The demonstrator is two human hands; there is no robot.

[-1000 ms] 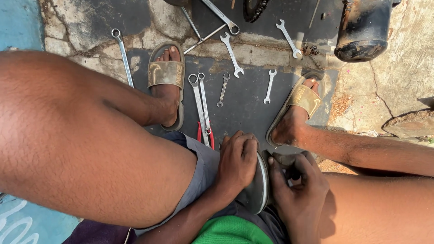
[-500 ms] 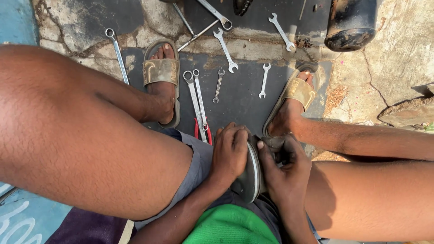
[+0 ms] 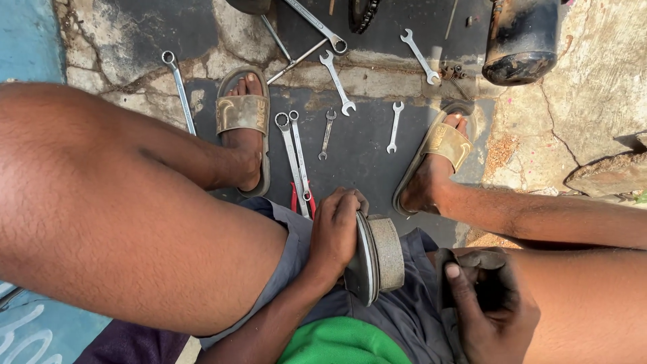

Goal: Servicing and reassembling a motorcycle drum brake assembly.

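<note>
Head view shows the left hand (image 3: 335,232) clamped on a round grey metal disc part (image 3: 376,259), propped on the lap so it stays put. At 3 o'clock, the right hand (image 3: 486,310) is curled around a dark rag (image 3: 480,278). Silver wrenches (image 3: 294,152) lie on the floor at 12 o'clock, close enough to grab.

A round metal disc part (image 3: 375,259), grey and grimy, with a flat plate and a thick drum-like rim facing right, stands on edge on the person's lap between the thighs, over grey shorts (image 3: 411,310). A small dark piece (image 3: 486,283) sits just right, apart from it.
</note>
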